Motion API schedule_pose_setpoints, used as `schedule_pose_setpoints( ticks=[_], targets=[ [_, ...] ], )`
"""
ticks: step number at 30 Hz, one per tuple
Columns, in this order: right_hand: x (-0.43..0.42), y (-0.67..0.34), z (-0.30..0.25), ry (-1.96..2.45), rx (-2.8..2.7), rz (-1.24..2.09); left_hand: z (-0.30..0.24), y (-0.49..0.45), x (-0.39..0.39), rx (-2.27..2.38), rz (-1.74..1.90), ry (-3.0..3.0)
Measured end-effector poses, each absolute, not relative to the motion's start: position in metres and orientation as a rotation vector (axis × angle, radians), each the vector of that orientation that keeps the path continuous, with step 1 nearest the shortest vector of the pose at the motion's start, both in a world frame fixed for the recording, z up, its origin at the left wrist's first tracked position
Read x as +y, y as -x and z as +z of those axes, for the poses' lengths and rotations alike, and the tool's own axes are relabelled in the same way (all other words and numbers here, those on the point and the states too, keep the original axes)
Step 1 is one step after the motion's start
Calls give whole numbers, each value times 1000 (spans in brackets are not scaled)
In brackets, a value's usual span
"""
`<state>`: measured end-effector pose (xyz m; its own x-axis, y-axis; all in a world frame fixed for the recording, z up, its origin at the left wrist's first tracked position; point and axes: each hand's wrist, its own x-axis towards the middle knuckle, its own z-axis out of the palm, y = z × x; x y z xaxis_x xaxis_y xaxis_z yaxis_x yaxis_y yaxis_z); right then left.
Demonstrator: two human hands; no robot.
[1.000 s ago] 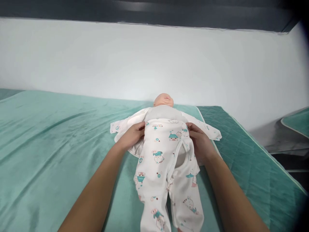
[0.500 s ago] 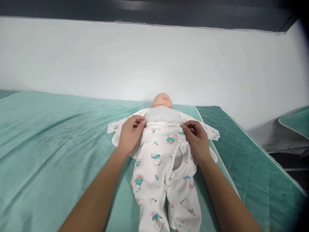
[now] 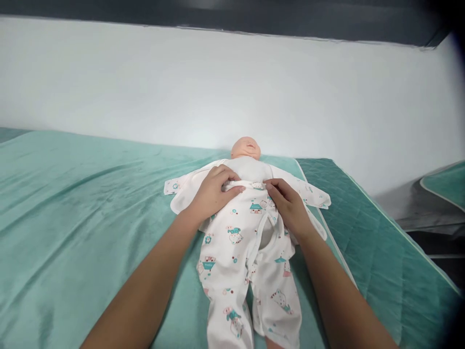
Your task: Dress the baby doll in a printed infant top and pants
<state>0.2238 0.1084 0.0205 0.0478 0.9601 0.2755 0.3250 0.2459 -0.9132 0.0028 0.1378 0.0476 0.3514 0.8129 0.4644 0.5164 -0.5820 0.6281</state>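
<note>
A baby doll (image 3: 246, 148) lies on its back, head toward the wall, its torso covered in plain white cloth. White printed baby pants (image 3: 232, 252) cover its legs up to the belly, with an opening at the crotch. My left hand (image 3: 217, 190) pinches the waistband at its left part, thumb in front and fingers behind the edge. Farther right along the same waistband, my right hand (image 3: 288, 203) pinches the cloth between thumb and fingers. A white printed baby shirt (image 3: 317, 198) lies spread open under the doll, sleeves out to both sides.
Beneath everything is a light green sheet (image 3: 90, 218), wrinkled at the left. A darker green quilted mat (image 3: 385, 261) shows along the right. Behind the doll rises a white wall (image 3: 232, 87), with a dark beam (image 3: 232, 17) above.
Both hands have moved inward along the waistband and are closer together. My left hand now covers the front of the band, where before it was at the side edge.
</note>
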Motion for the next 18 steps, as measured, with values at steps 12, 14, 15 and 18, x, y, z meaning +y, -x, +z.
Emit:
schedule_pose_setpoints(
  ticks=[12,14,15,18],
  targets=[
    [111,-227,18,1224,-1448,860,56,-7,142,1343,1026,-2218],
    [112,-227,18,1290,-1430,829,53,-4,148,1424,1081,-2088],
    [113,-227,18,1316,-1418,827,51,-3,151,1453,1118,-2013],
    [113,-228,17,1344,-1393,865,43,0,158,1460,1232,-1840]
  ],
)
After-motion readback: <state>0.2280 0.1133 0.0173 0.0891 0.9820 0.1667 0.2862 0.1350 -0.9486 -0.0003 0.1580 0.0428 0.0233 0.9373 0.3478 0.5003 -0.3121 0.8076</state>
